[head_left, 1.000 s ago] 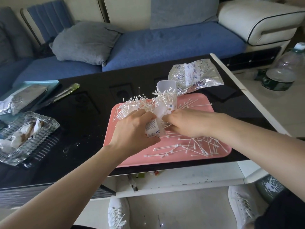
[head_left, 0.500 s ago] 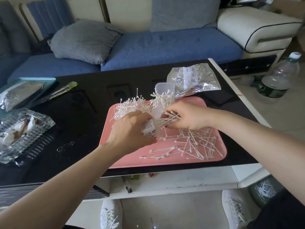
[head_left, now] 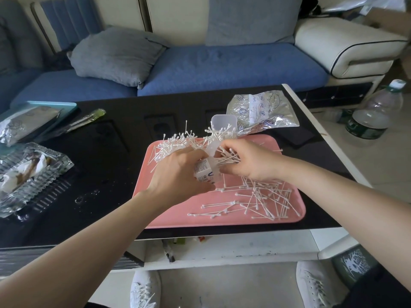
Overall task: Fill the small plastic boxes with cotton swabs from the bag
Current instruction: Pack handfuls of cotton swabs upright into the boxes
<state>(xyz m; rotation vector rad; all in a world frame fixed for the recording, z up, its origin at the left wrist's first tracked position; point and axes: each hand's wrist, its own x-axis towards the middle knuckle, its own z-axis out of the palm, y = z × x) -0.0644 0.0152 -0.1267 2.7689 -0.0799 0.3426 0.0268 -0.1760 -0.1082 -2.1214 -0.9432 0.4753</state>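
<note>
While the left hand (head_left: 180,174) grips the small plastic box (head_left: 205,173) over the pink tray (head_left: 178,216), the right hand (head_left: 249,161) pinches a bundle of cotton swabs (head_left: 226,160) in curled fingers just beside it. The bag (head_left: 262,112) lies on the desk (head_left: 111,152) behind the tray.

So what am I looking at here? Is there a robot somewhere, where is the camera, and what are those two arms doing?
No robot here: these are a person's bare arms, filmed by a wide-angle camera worn on their head, looking forward and down. That is why both arms reach in from the bottom. The left hand grips a small plastic box with a printed label. The right hand pinches a bunch of cotton swabs right beside it. Under them a pink tray lies on a black table, with loose swabs scattered on it. Behind the tray lies a crinkled shiny bag.
</note>
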